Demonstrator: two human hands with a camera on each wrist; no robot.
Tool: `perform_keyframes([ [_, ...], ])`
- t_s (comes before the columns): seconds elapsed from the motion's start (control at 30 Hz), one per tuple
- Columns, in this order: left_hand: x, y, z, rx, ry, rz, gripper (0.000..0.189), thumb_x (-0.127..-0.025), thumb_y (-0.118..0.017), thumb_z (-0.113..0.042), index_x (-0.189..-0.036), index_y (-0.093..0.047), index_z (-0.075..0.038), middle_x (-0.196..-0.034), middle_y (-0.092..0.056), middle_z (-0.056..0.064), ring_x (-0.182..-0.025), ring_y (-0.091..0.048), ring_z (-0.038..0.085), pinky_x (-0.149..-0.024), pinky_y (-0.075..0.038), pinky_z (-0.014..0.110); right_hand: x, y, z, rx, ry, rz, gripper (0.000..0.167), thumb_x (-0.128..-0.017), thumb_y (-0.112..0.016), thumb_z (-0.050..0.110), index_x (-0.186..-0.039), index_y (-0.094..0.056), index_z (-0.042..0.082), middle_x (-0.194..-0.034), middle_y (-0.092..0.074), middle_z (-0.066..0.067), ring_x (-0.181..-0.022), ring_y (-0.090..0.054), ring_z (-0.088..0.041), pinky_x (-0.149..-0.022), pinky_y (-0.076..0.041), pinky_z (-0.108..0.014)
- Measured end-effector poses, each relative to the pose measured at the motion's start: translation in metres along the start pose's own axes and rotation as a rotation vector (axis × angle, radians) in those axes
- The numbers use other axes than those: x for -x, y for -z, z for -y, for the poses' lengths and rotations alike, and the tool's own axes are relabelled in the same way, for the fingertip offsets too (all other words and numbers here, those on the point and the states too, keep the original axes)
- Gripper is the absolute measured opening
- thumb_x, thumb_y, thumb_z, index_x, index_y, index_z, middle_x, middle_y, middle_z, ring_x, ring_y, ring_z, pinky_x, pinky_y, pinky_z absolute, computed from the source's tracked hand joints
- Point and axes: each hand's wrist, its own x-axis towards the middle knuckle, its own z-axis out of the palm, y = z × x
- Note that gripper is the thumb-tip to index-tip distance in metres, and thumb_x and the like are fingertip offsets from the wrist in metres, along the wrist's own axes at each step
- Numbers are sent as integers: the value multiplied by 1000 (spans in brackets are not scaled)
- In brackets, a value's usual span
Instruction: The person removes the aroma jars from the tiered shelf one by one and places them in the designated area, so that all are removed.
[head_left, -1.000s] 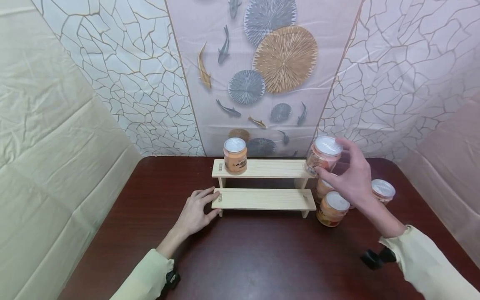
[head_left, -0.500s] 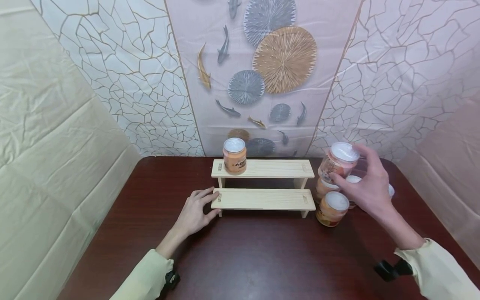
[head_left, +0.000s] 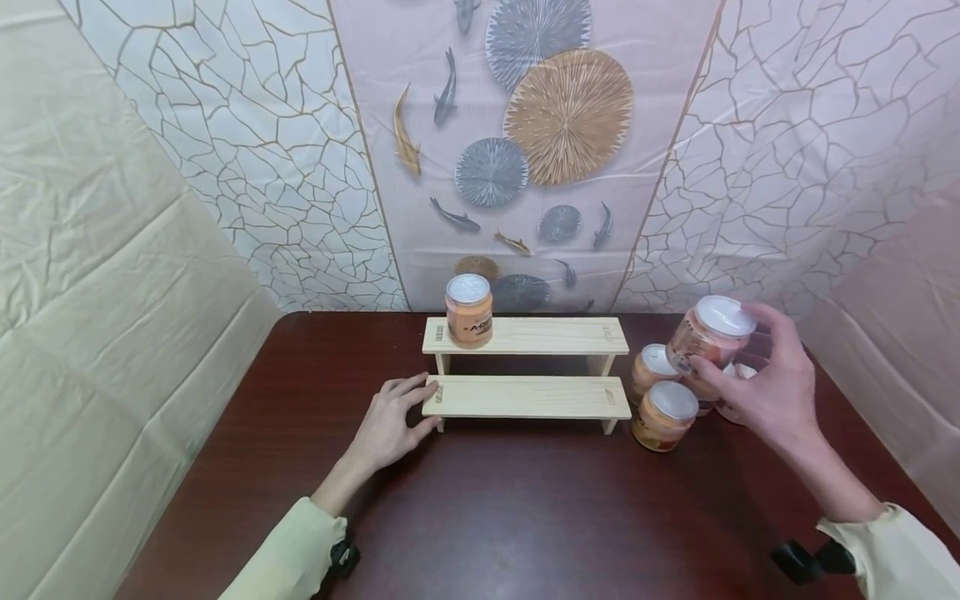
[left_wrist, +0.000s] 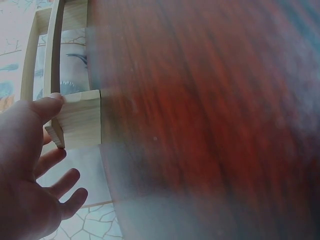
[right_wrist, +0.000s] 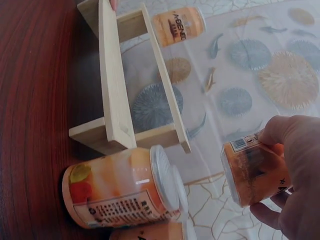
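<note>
Patterned cloth [head_left: 300,167] hangs along the back of the table [head_left: 487,508], discs and fish printed down its middle panel, and I'm on the head feed first. Two pale wooden shelves stand by the table's back edge, the lower shelf [head_left: 525,397] in front of the upper shelf [head_left: 540,335]. One orange jar [head_left: 470,323] sits upright at the upper shelf's left end. Over toward the table's back right corner, the person's right hand [head_left: 780,387] has the lidded jar [head_left: 708,340] gripped between thumb and fingers, slightly tilted, up off the table! Below it I count a front jar [head_left: 658,427] and a rear jar [head_left: 649,372], both just beside the shelves' right end, with others half hidden by that hand. Left hand [head_left: 390,425]: at the lower shelf's left end.

Cutting to the left wrist, I see thumb and forefinger pinching that shelf's end, the other fingers loosely bent beside it.

Right wrist now, sideways on: there's the gripped jar, barcode showing, thumb on one side, fingers on the other, well apart from the shelves. Front jar looms large on the table, red and green fruit on its label, while the upper-shelf jar shows bold black lettering.
</note>
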Motion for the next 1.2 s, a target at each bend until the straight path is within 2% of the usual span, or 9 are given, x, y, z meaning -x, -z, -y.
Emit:
perform_keyframes([
  [0.17,0,0,0,0,2,3,51,-82,-83,-24,-128,-69,-7,-135,-60,17,-114,-56,41,-86,-45,62,3,4,-5,10,8,-26,84,-61,-86,-11,-136,-50,-4,-114,-46,21,-96,-49,6,-78,-40,-8],
  [0.43,-1,1,-2,4,4,7,50,-83,-83,-23,-128,-69,-7,-135,-60,17,-114,-56,41,-86,-45,62,13,9,-14,13,-11,-51,84,-59,-86,-11,-135,-50,-6,-120,-49,14,-99,-48,9,-78,-40,-5],
  [0.6,-1,1,-2,3,2,6,50,-83,-83,-22,-128,-69,-6,-135,-60,18,-115,-55,42,-86,-45,62,21,12,-20,31,-29,-73,83,-59,-86,-11,-133,-51,-6,-118,-48,18,-99,-47,10,-77,-39,-6],
  [0.73,0,2,-2,5,6,3,51,-82,-83,-22,-128,-69,-6,-135,-60,18,-114,-55,42,-86,-45,62,26,14,-24,46,-25,-80,83,-58,-87,-13,-133,-52,-6,-115,-48,22,-97,-49,8,-74,-39,-6],
  [0.9,0,1,-2,1,4,-2,51,-82,-84,-22,-128,-69,-5,-134,-60,19,-114,-56,42,-86,-45,62,33,15,-28,4,-61,-66,81,-60,-85,-15,-132,-50,-8,-112,-50,18,-89,-53,4,-66,-44,-5],
  [1.2,0,0,-2,1,0,-7,51,-81,-84,-22,-127,-70,-5,-134,-61,19,-113,-56,42,-84,-46,62,48,15,-37,49,-75,-82,81,-58,-86,-14,-132,-51,-8,-113,-47,22,-91,-51,9,-71,-41,-4],
])
